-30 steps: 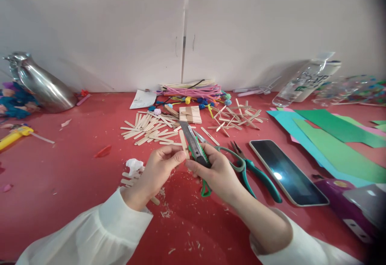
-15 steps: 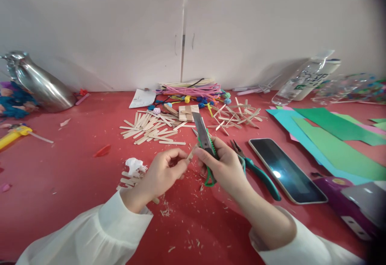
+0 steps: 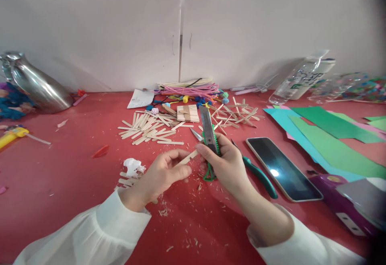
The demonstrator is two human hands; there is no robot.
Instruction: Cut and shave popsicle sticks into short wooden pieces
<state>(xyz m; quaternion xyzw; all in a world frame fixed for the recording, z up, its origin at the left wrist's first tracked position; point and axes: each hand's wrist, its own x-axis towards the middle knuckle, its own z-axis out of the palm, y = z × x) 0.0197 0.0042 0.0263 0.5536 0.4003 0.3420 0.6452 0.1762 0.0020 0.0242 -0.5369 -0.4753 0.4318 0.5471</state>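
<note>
My left hand [image 3: 163, 174] pinches a short wooden craft stick [image 3: 187, 159] whose tip points up and right. My right hand [image 3: 227, 164] is closed around a green utility knife [image 3: 208, 130] with its grey blade housing pointing away from me, just right of the stick's tip. Both hands hover over the red table [image 3: 75, 176], above scattered wood shavings [image 3: 164, 212]. Behind them lies a loose pile of craft sticks [image 3: 149, 130] and a small raft of glued sticks [image 3: 188, 113].
Teal-handled pliers [image 3: 257, 172] and a phone [image 3: 283, 168] lie right of my right hand. Green and teal paper sheets [image 3: 328, 140], a plastic bottle [image 3: 298, 81], a purple device [image 3: 346, 204], pipe cleaners [image 3: 193, 91], crossed sticks [image 3: 238, 114], a metal jug [image 3: 36, 84], crumpled tissue [image 3: 132, 165].
The knife has moved right and away from the stick. The stick has tilted from upright to slanting toward the right, and my left hand has lowered slightly.
</note>
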